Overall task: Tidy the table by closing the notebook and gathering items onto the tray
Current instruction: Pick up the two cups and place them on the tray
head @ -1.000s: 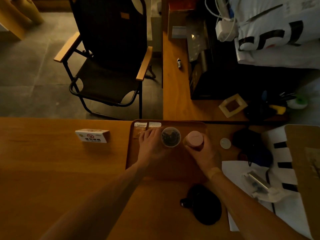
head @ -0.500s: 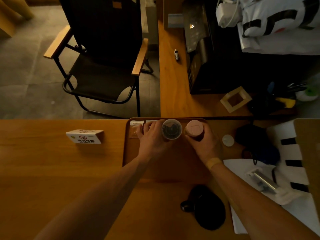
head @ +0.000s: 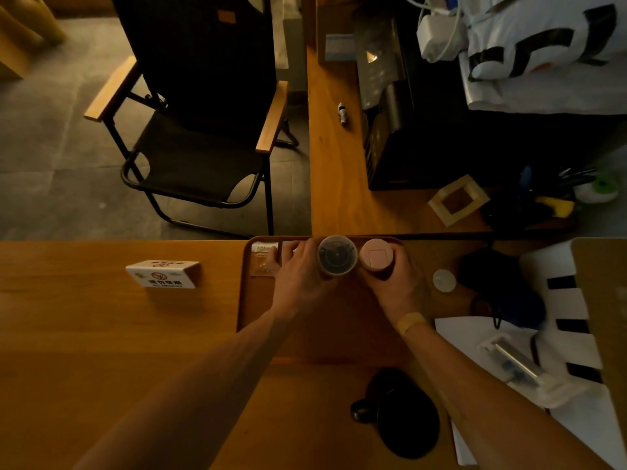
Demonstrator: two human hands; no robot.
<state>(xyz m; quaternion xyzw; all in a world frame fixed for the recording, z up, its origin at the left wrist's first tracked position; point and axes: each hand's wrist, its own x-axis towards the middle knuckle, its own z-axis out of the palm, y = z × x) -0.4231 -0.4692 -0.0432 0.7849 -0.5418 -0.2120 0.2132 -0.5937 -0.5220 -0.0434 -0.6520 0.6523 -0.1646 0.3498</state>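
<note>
A brown wooden tray (head: 258, 313) lies at the far edge of the table. At its back rim stand a clear lidded cup (head: 336, 255) with dark contents and a pink cylindrical container (head: 375, 255), side by side. My left hand (head: 298, 273) wraps the clear cup from the left. My right hand (head: 397, 279) grips the pink container from the near side. Small white packets (head: 265, 247) lie in the tray's back left corner, partly under my left fingers.
A white no-smoking sign (head: 162, 273) stands left of the tray. A black mug (head: 403, 412) sits near me. A small white disc (head: 443, 280), dark pouches (head: 485, 269), white papers (head: 475, 337) and a plastic-wrapped item (head: 519, 364) lie right. A folding chair (head: 200, 137) stands beyond the table.
Both hands have pushed the cup and the pink container further back on the tray, up to its far rim. The camera has tilted a little.
</note>
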